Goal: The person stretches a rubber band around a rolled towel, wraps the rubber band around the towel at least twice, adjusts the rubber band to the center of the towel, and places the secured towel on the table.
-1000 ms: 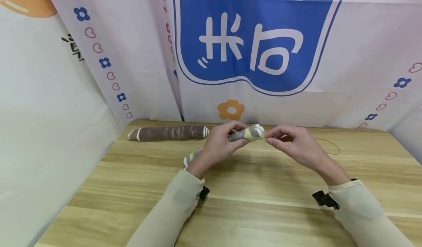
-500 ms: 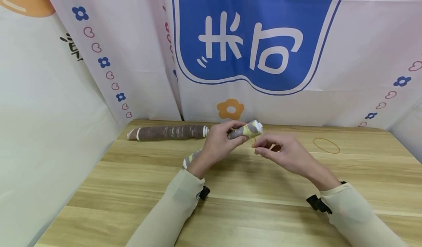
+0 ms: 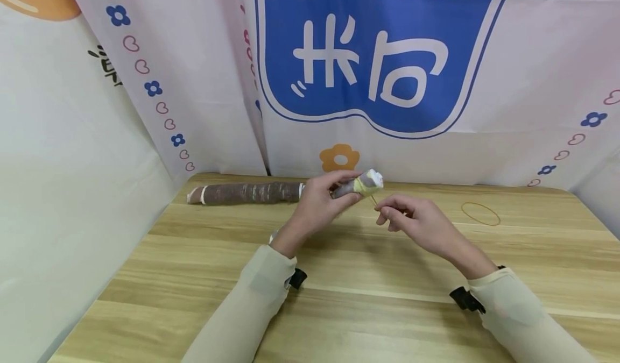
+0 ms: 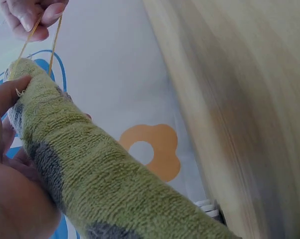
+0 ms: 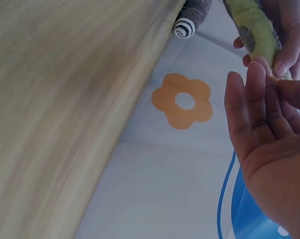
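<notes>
"Now, the left hand point(image 3: 317, 201) is gripping the cloth roll point(image 3: 346, 187), thumb lying along the near side, fingers wrapping round the far side!"

"And the roll is tilting, its white end rising up and to the right, out beyond that grip and over the table point(image 3: 368, 320). What's the right hand point(image 3: 418, 223) doing?"

"It's hanging in the air just beside that end, slightly lower and nearer the person. Thumb and forefinger are pinching a thin yellow band point(image 4: 55, 46), and on the right wrist camera the other fingers are reaching out fairly straight, not clasping anything."

"So the band is bridging the gap?"

"Yes, the left wrist view is showing two strands running from the pinch to the roll's tip, near the left thumb. Whether it's circling the whole roll, I'm not able to tell."

"So the roll is sitting inside the left hand's grip, and the right hand isn't touching it?"

"On the head camera a small gap is showing between them, with the band crossing it. A second band point(image 3: 473, 203) is lying on the table to the right, and a brown roll point(image 3: 252, 193) is resting left of the left hand, near the back edge."
</notes>
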Motion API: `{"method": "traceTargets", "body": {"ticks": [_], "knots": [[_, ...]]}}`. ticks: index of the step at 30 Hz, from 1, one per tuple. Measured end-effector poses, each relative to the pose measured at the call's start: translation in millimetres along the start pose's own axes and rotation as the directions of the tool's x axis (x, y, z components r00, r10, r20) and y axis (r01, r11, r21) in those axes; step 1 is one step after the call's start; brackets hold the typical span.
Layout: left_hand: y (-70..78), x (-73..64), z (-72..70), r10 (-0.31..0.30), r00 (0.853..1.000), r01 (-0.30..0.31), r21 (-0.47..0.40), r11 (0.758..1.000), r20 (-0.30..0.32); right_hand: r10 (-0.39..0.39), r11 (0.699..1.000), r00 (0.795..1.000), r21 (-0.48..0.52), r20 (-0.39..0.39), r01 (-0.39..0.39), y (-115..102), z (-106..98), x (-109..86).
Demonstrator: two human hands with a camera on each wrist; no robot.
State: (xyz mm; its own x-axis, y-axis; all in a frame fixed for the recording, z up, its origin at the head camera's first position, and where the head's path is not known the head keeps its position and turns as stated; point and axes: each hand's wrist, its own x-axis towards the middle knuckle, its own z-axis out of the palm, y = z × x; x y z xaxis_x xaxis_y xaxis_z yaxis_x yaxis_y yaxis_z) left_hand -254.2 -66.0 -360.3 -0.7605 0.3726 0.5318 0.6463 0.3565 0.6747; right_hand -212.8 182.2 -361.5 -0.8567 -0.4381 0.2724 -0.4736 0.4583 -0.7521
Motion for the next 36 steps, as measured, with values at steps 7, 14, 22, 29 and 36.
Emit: {"method": "traceTargets", "body": {"ticks": [7,14,22,29,36], "knots": [[3.3,0.5,-6.2,0.013,1.000,-0.012,-0.084,0.996,0.021,0.011,1.000,0.999,0.020,-0.043,-0.010,10,-2,0.6],[9.8,2.3,-13.2,0.050,0.996,-0.041,-0.123,0.992,0.070,-0.045,0.996,0.995,0.074,-0.091,0.052,17,-2,1.0],[14.4,1.3,-17.6,0.064,0.994,-0.048,-0.177,0.983,0.086,-0.076,0.994,0.995,0.073,-0.059,0.080,21,2,1.5],[12.3,1.4,-18.2,0.033,0.999,-0.035,-0.179,0.983,-0.018,-0.308,0.940,0.951,0.141,-0.031,0.310,24,6,2.2],[7.8,3.9,-15.5,-0.063,0.994,0.052,-0.116,0.992,-0.090,-0.445,0.865,0.891,0.216,-0.084,0.453,16,15,-1.9]]}}
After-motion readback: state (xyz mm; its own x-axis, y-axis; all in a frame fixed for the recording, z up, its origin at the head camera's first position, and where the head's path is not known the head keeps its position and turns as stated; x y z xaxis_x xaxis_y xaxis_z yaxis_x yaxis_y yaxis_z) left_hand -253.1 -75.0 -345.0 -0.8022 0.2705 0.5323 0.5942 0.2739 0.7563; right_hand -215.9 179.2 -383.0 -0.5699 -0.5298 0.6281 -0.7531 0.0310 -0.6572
